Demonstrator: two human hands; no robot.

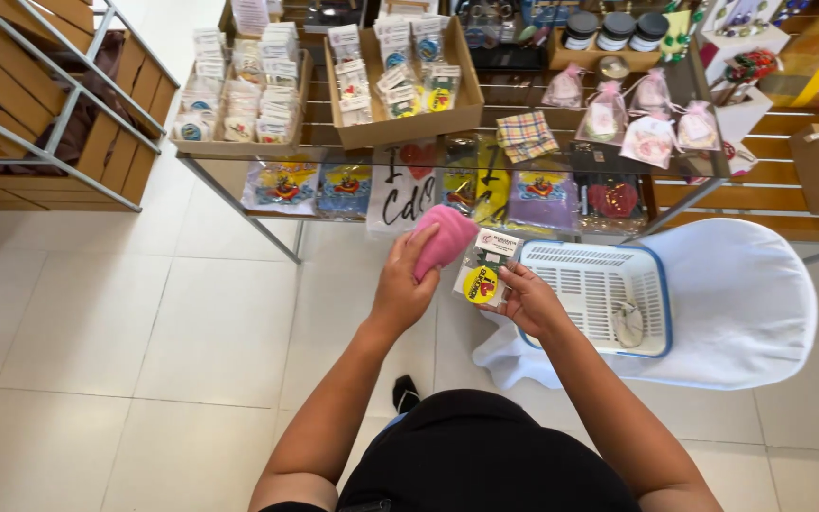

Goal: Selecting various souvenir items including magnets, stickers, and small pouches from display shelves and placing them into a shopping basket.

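My left hand [402,284] grips a folded pink cloth [445,238] and holds it up in front of me. My right hand [527,299] holds a small clear packet [484,268] with a white card and a round yellow sticker. The cloth touches the packet's upper left edge. Both hands are above the white tiled floor, just left of a white plastic basket [597,294] with a blue rim.
The basket rests on a white chair [741,303] to my right. Ahead stands a glass shelf [523,156] with cardboard boxes [400,123] of similar packets, pink gift bags [649,140] and jars [616,30]. Wooden slatted crates [40,85] stand at the upper left.
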